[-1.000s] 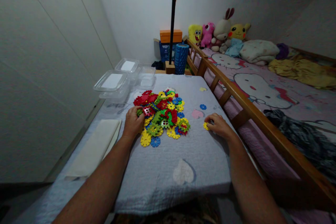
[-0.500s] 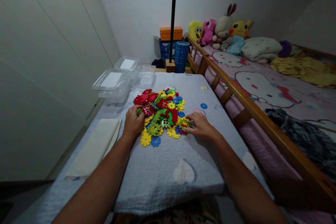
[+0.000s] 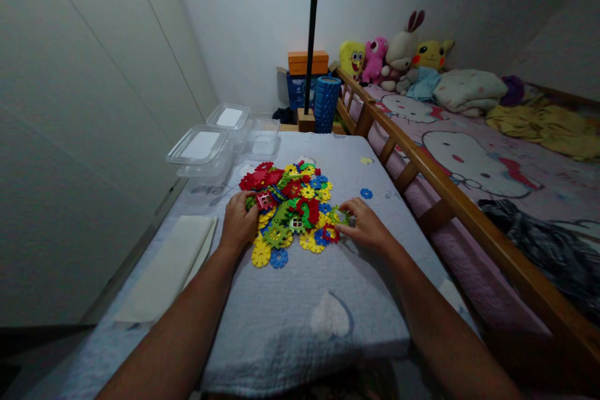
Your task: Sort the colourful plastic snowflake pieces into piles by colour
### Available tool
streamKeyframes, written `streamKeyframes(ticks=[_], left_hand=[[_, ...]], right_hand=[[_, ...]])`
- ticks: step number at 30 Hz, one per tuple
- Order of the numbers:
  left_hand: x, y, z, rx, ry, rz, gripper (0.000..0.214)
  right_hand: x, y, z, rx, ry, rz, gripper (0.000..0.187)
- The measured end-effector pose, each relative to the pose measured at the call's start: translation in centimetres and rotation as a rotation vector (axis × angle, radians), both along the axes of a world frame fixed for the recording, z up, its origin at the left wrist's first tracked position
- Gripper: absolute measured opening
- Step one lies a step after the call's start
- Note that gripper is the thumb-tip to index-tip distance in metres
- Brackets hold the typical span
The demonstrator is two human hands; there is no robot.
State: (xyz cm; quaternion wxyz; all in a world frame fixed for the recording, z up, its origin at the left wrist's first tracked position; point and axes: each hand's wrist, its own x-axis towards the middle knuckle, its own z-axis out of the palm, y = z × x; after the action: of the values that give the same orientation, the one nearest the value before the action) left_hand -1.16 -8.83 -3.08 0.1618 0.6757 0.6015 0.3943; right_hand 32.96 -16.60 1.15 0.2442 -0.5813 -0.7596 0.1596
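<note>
Grip of the right hand [image 3: 368, 226]: thumb and fingertips slightly parted, apparently pinching a green piece [image 3: 338, 216] between them. Blur and the fingers' cover leave the long axis of this piece unreadable; whether it is raised off its neighbours cannot be told. Clock directions take 12 o'clock as straight ahead of the person.

From the right fingertips, the green piece extends toward 9 o'clock, over the right edge of a pile of plastic pieces [image 3: 287, 211]. A red ring [image 3: 331, 235] lies at 7 o'clock from the green piece, close to the thumb. The right hand is the nearer of the two to both.

Grip of the left hand [image 3: 238, 220]: fingers curled against the pile's 9 o'clock edge, touching a small green part [image 3: 250, 202]. Whether they pinch it or only rest on it cannot be told. A red window [image 3: 265, 200] sits just beside these fingertips, at 2 o'clock.

Outward from the pile: a yellow disc [image 3: 260, 255] and a blue disc [image 3: 279, 258] form its near edge, around 7 o'clock. A loose disc [image 3: 366, 193], also blue, lies apart at 12 o'clock from the right hand. Plastic boxes [image 3: 206, 165] stand at 11 o'clock from the left hand; a folded sheet [image 3: 166, 269] lies at 8 o'clock.
</note>
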Motion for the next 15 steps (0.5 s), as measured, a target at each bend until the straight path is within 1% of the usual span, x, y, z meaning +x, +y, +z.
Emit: streamKeyframes(ticks=[4,7,12,15], left_hand=[[0.0,0.0,0.0,-0.003,-0.02,0.016,0.033],[0.1,0.0,0.0,-0.002,-0.033,0.02,0.033],[0.1,0.1,-0.1,-0.004,-0.043,0.026,0.033],[0.0,0.0,-0.1,-0.008,-0.044,0.025,0.033]], right_hand=[[1.8,1.6,-0.1,0.017,-0.036,-0.057,0.021],[3.3,3.6,-0.5,0.062,-0.063,-0.115,0.018],[5.7,7.6,-1.1,0.091,-0.08,-0.291,0.014],[6.7,9.4,-1.5,0.113,-0.079,-0.367,0.012]])
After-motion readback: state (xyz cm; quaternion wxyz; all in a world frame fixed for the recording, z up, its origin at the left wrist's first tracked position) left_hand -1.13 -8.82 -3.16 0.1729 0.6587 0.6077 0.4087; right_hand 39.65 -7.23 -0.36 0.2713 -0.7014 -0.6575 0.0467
